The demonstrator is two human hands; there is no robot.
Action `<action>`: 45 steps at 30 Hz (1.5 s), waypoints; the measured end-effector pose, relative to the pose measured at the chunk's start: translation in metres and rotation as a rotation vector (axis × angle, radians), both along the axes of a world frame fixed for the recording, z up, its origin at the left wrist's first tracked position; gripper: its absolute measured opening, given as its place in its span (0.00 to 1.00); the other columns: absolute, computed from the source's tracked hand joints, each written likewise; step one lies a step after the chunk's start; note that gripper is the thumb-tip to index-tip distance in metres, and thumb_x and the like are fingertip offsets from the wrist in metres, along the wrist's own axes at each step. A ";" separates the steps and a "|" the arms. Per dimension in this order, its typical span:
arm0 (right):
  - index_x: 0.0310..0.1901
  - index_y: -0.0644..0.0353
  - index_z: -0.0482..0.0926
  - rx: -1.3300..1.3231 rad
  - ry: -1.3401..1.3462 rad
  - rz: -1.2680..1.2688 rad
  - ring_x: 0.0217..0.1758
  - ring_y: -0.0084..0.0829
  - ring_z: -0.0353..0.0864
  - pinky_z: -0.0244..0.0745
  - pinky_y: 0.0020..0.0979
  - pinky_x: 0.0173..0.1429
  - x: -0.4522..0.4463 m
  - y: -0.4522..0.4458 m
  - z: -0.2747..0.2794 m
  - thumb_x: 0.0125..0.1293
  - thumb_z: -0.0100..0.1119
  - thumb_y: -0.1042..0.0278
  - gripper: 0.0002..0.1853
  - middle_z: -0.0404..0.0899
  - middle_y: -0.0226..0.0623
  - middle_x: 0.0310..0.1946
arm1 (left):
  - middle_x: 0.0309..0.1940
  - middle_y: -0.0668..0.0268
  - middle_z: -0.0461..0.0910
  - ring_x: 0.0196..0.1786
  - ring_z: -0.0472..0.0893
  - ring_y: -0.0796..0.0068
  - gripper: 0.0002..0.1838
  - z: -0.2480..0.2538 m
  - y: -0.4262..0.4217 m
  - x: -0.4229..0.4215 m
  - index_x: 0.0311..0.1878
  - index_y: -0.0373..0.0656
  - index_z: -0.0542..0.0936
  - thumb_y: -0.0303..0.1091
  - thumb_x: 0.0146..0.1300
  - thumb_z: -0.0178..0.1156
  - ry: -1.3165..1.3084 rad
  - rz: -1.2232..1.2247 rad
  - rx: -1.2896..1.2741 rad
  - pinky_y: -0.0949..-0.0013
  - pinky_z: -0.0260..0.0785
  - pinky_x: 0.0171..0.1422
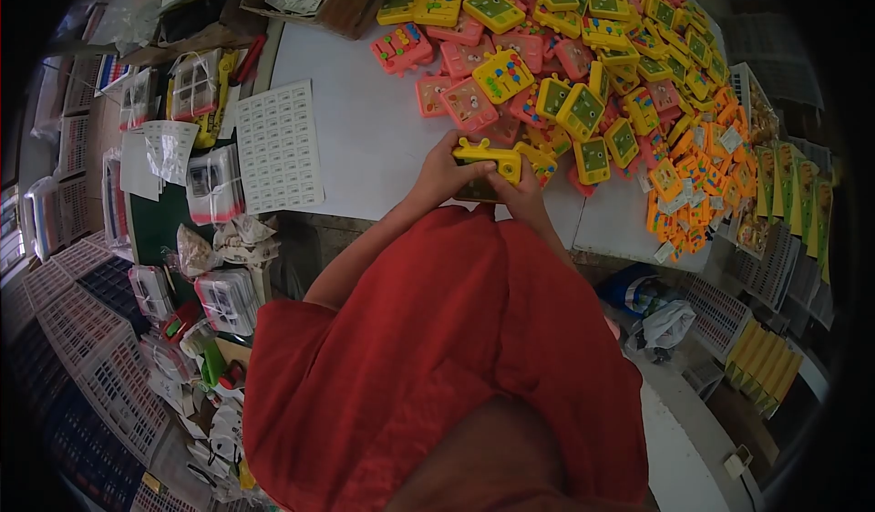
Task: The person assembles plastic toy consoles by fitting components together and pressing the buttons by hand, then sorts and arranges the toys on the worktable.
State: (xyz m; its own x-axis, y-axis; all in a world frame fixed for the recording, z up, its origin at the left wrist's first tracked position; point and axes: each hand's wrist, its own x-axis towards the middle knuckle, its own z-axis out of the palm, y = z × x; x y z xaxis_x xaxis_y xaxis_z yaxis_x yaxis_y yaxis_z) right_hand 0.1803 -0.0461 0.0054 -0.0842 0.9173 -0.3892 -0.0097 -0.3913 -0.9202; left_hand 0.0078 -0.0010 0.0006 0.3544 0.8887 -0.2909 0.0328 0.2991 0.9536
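Both my hands hold one yellow plastic toy (505, 167) near the table's front edge, just above my red clothing. My left hand (441, 173) grips its left end, fingers wrapped round it. At its right side my right hand (522, 191) closes on it, with the thumb against its front. A dark panel shows under the toy's yellow edge. Right beyond my hands lies a large heap of yellow toys (581, 113) and pink toys (468, 103), some with green faces and some with coloured beads.
Small orange toys (702, 188) with paper tags lie at the table's right. A sticker sheet (280, 147) rests on the white table (365, 102) at left. An open cardboard box (351, 1) stands at the back. Wrapped stacks (214, 184) and plastic crates (109, 366) are further left.
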 end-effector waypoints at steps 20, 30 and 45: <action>0.71 0.59 0.43 -0.014 0.164 0.012 0.55 0.27 0.71 0.71 0.28 0.56 0.002 0.001 -0.019 0.66 0.54 0.68 0.38 0.66 0.41 0.56 | 0.55 0.53 0.65 0.55 0.72 0.62 0.50 -0.007 0.005 -0.013 0.68 0.51 0.58 0.33 0.41 0.76 0.202 -0.177 0.232 0.66 0.67 0.60; 0.72 0.53 0.35 -0.167 0.231 0.172 0.56 0.37 0.72 0.73 0.35 0.55 -0.012 0.008 -0.014 0.67 0.53 0.61 0.42 0.62 0.45 0.59 | 0.50 0.50 0.67 0.53 0.72 0.54 0.47 -0.039 -0.001 -0.036 0.63 0.47 0.65 0.38 0.35 0.78 0.327 -0.019 0.176 0.62 0.68 0.57; 0.71 0.52 0.48 0.317 -1.356 0.283 0.63 0.54 0.56 0.53 0.51 0.66 0.071 0.001 -0.102 0.40 0.73 0.61 0.56 0.57 0.50 0.61 | 0.62 0.51 0.63 0.60 0.70 0.55 0.37 -0.102 0.026 -0.063 0.65 0.42 0.63 0.38 0.54 0.67 0.559 -0.007 0.329 0.60 0.68 0.58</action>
